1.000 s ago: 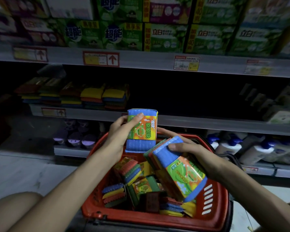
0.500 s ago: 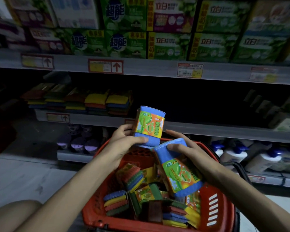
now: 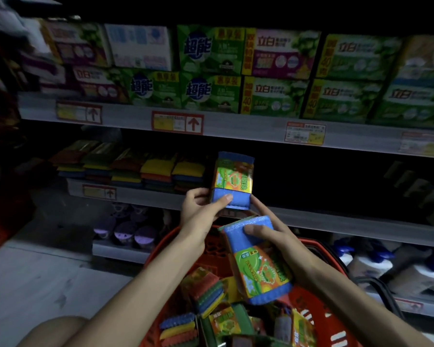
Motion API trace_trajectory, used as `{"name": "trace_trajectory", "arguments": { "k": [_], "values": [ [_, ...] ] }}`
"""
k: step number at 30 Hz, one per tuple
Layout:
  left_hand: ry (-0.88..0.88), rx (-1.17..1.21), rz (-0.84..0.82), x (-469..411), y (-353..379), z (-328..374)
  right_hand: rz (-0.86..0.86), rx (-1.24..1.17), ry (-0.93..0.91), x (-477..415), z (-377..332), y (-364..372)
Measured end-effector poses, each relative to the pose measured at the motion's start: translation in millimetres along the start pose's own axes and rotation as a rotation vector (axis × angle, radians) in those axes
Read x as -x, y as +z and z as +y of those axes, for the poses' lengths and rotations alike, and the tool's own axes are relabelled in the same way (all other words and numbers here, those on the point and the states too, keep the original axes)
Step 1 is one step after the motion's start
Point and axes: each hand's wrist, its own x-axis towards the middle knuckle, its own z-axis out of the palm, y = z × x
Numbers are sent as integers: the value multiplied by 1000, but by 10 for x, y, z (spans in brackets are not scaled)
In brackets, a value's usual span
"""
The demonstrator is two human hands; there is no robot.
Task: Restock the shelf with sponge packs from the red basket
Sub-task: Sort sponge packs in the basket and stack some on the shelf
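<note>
Shelf [image 3: 336, 222]: dim store shelving, just beyond my fingers.
Left hand [image 3: 201, 212]: raised, fingers gripping an upright sponge pack [image 3: 232, 180] by its lower end.
Right hand [image 3: 276, 236]: just below, fingers clasping a second pack [image 3: 259, 264] above the red basket [image 3: 311, 306].

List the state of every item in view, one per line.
Left hand, grips the upper sponge pack.
Upper sponge pack, upright, not yet on the shelf.
Right hand, holds the lower sponge pack.
Lower sponge pack, tilted, above the basket.
Red basket, holds more packs.
Shelf sponge stacks, lying flat.
</note>
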Motion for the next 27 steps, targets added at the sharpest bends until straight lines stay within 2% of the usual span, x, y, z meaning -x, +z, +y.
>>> {"name": "trace_trajectory", "arguments": {
  "k": [9, 14, 27],
  "values": [
    [145, -246, 75, -273, 102, -9, 49, -34, 1, -318, 33, 29],
    [88, -303, 47, -365, 129, -22, 93, -40, 47, -456, 12, -25],
    [-5, -228, 83, -404, 137, -34, 77, 21, 109, -665, -45, -75]
  ]
}}
